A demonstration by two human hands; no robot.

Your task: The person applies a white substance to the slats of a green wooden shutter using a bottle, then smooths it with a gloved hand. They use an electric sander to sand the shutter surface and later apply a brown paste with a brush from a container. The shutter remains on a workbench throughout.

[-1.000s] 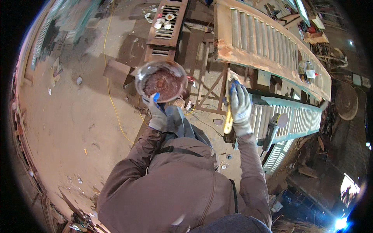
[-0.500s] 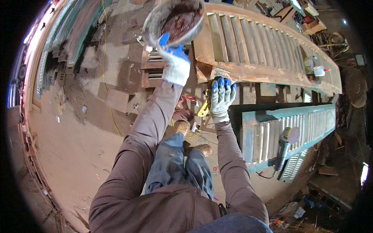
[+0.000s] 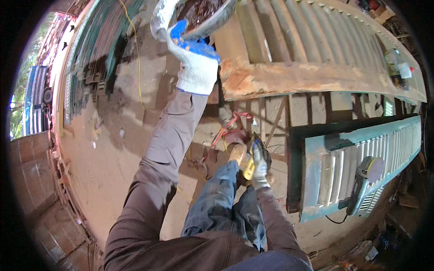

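At the top of the view my left hand (image 3: 194, 43), in a white glove with blue fingers, is closed on the rim of a grey-white bowl (image 3: 212, 25). Dark reddish-brown paste (image 3: 196, 12) lies inside it, and the top edge cuts the bowl off. Lower down, my right hand (image 3: 261, 165), gloved too, grips a putty knife by its yellow handle (image 3: 248, 170); the blade is not clearly seen. This hand is near my legs and apart from the wooden louvered shutter (image 3: 289, 74). Patches of reddish-brown filler show on that shutter's near left corner.
A teal louvered shutter (image 3: 312, 205) lies to the right with a disc sander (image 3: 361, 185) on it. A bottle (image 3: 394, 65) stands on the wooden shutter. Red cable (image 3: 233, 122) lies by my feet, and a yellow cord (image 3: 138, 58) crosses the floor. Shutters (image 3: 97, 49) are stacked at left.
My right hand has come down from the wooden shutter's near edge toward my legs, still with the putty knife. The bowl in my left hand is now further up, partly out of view.
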